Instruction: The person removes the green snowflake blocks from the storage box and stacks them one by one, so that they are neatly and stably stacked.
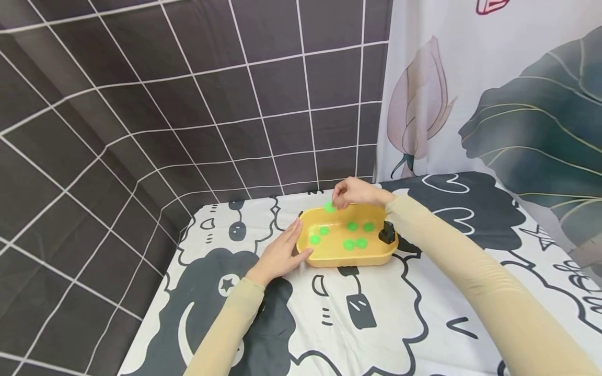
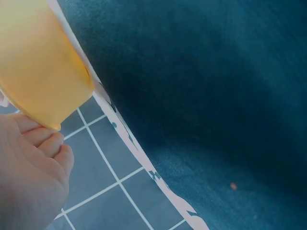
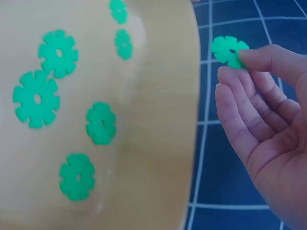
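Note:
A yellow plastic basin (image 1: 345,257) sits on the patterned cloth, with several green notched snowflake discs (image 3: 77,176) lying flat inside it. My right hand (image 1: 355,191) is above the basin's far rim and pinches one green snowflake disc (image 3: 229,51) between thumb and fingertips. The same disc is seen beneath the fingers in the head view. My left hand (image 1: 280,254) rests against the basin's left end, fingers extended along the rim and thumb spread toward the front. In the left wrist view its fingertips touch the basin's outer wall (image 2: 45,72).
A black-and-white cartoon cloth (image 1: 352,339) covers the surface under the basin. Behind and to the left hangs a dark grid-patterned cloth (image 1: 188,104); a floral curtain (image 1: 451,62) hangs at the right. Below the right sleeve is a small black object (image 1: 387,233).

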`<state>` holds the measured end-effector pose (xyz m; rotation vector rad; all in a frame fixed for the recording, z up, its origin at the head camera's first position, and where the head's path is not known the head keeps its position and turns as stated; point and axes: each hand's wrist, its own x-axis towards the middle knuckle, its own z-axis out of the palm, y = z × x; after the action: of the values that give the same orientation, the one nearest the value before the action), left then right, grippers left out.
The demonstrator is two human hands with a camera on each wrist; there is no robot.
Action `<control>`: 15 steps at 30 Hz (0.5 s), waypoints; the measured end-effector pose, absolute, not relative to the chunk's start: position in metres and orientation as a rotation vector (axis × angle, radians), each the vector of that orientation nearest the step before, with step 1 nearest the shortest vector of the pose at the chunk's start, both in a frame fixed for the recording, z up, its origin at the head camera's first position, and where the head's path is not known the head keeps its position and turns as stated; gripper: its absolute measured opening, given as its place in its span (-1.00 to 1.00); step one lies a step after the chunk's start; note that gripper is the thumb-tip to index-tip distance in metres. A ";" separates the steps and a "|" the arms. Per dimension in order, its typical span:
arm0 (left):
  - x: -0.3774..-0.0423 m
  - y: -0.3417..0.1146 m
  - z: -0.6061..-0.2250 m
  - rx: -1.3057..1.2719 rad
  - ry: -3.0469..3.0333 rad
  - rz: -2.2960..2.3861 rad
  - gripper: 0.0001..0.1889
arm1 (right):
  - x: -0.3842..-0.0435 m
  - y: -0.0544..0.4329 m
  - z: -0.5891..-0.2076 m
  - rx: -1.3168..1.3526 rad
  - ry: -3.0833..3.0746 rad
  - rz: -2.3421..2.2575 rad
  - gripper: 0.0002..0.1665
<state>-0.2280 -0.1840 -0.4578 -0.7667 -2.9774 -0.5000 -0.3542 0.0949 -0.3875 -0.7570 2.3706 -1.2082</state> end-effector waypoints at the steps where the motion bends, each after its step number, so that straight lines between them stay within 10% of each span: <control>1: -0.228 -0.184 -0.458 -0.766 -2.978 -0.501 -0.09 | -0.355 0.098 -0.385 -0.741 2.380 -1.226 -0.89; 15: -0.228 -0.183 -0.460 -0.748 -2.992 -0.478 -0.09 | -0.356 0.156 -0.366 -0.537 2.430 -1.438 -0.76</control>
<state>-0.2283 -0.1832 -0.4597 -0.7479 -2.9919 -0.4782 -0.3556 0.1560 -0.3663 -0.5366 2.4301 -1.4378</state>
